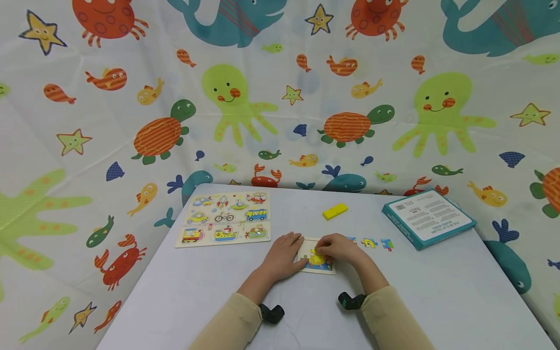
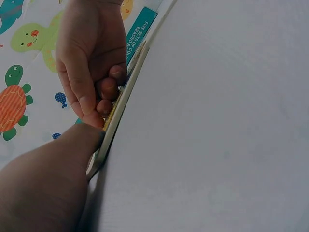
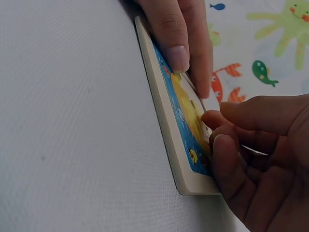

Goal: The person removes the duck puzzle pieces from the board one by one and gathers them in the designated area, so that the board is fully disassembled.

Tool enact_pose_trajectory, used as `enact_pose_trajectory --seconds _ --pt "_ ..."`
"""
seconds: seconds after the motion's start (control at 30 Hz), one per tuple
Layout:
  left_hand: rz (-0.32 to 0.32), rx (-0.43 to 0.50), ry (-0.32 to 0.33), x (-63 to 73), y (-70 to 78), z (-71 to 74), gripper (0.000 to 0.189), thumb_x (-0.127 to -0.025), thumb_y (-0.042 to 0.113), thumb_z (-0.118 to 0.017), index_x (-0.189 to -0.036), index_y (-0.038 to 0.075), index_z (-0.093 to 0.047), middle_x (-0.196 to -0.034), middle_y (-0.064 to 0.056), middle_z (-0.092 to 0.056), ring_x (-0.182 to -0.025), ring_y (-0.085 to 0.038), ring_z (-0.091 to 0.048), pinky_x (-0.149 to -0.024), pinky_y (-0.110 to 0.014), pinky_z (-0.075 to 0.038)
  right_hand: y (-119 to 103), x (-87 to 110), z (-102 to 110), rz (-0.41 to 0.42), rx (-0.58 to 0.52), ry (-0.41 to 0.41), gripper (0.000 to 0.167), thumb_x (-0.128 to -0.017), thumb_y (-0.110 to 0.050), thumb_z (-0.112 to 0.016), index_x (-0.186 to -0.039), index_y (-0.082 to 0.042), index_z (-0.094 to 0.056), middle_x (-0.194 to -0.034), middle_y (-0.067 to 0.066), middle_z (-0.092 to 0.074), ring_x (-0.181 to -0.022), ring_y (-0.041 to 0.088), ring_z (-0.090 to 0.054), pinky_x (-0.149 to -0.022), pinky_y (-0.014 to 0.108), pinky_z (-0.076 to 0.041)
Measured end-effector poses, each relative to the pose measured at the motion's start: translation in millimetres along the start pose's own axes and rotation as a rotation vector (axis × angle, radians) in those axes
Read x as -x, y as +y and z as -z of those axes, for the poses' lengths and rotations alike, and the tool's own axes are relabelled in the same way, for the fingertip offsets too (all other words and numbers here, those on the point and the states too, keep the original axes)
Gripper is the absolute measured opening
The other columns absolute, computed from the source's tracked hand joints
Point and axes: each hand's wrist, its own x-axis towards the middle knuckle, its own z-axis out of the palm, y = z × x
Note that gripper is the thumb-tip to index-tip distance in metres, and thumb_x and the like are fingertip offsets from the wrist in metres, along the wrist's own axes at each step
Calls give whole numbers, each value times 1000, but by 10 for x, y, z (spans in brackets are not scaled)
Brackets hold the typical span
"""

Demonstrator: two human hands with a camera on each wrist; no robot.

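A small wooden jigsaw board with a yellow picture over blue lies flat on the table. My left hand rests at its left side, fingers extended, thumb pressing the near edge. Over the board's upper right my right hand bends its fingers, pinching a yellow puzzle piece against the picture; the fingertips mostly hide it. In the right wrist view, the right thumb and index finger meet close over the board. Loose puzzle pieces, one yellow and one blue, lie right of the board.
A larger wooden vehicle puzzle lies at the back left. Behind the board is a yellow block. A teal and white box sits at the back right. A patterned sea-animal cloth hangs behind the white table.
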Motion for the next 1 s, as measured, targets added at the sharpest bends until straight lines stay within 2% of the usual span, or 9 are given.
enact_pose_trajectory --seconds 0.27,0.7,1.0 --pt "2 5 -1 -3 1 -1 71 -96 57 -51 -152 14 -40 -157 -2 -39 -149 -24 -30 -123 -44 -26 26 -5 2 -6 -57 15 21 -94 -22 -65 -114 -15 -68 -87 5 -59 -68 18 -58 -63 25 -53" --pt "-1 -4 2 -11 -20 -28 72 -96 58 -49 -152 15 -40 -157 -1 -39 -149 -23 -30 -123 -43 -26 40 -32 -16 -11 -54 13 17 -94 -22 -64 -109 -14 -67 -86 5 -60 -70 18 -58 -62 25 -52" --pt "5 -8 -7 -18 -22 -34 72 -97 59 -48 -153 15 -39 -158 -1 -38 -150 -23 -29 -123 -42 -26 62 -32 -32 19 -76 44 14 -93 -20 -67 -106 -16 -62 -89 4 -59 -68 18 -57 -61 26 -53"
